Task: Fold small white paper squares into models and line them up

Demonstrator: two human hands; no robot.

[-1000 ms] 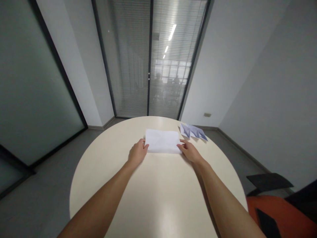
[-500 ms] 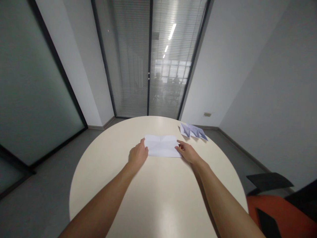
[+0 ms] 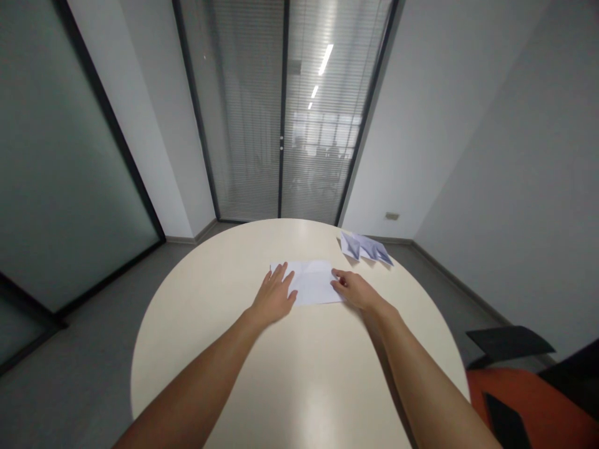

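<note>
A white sheet of paper with faint creases lies on the round cream table. My left hand rests flat over the sheet's left part, fingers spread, covering its near left corner. At the right edge, my right hand has its thumb and fingers closed on the paper. Behind and to the right of that hand are folded paper pieces, white and bluish, standing partly raised near the table's far edge.
An office chair with an orange seat and black armrest stands at the table's right side. Beyond the far edge are a glass partition with blinds and a wall with a socket plate.
My left hand has let go of the paper's left edge and moved right onto its top, fingers spread. The sheet has shifted slightly toward me. My right hand stays at the right edge.
</note>
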